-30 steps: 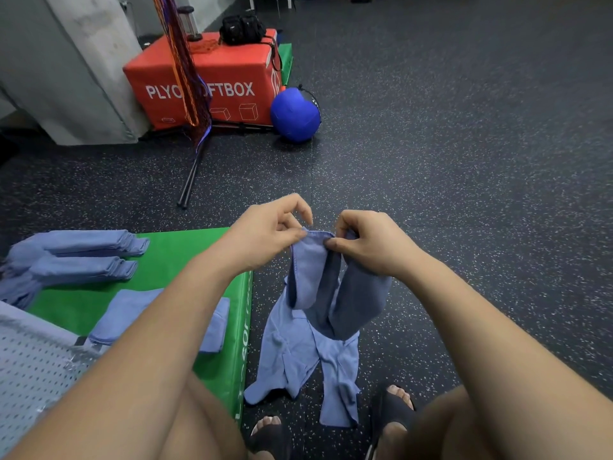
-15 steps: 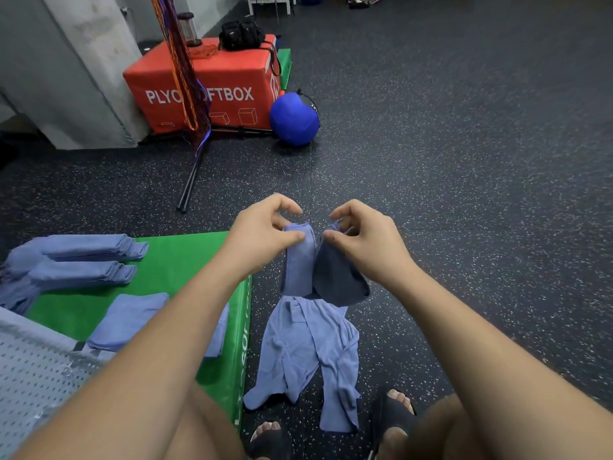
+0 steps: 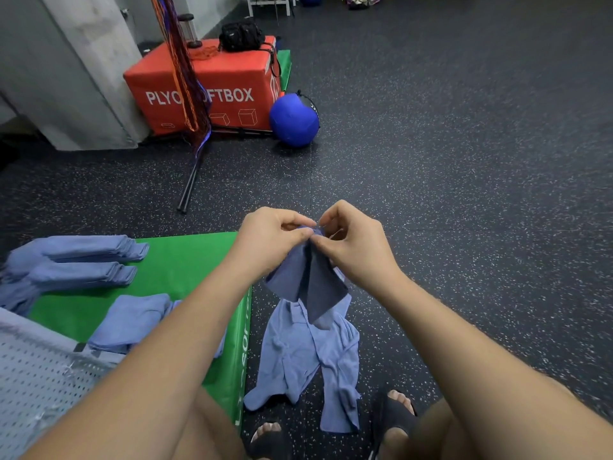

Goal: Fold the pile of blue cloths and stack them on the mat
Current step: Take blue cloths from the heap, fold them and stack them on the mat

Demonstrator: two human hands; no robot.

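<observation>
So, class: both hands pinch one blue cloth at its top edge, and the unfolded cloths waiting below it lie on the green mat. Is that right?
Not quite. The head view shows the left hand and right hand pinching the blue cloth at its top edge, but the unfolded cloths below it lie on the dark speckled floor, beside the green mat, not on it.

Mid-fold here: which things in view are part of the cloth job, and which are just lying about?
Part of the job:
left hand
right hand
held cloth
unfolded cloths on the floor
folded stacks
green mat

Lying about:
red plyo box
blue ball
black bag
</observation>
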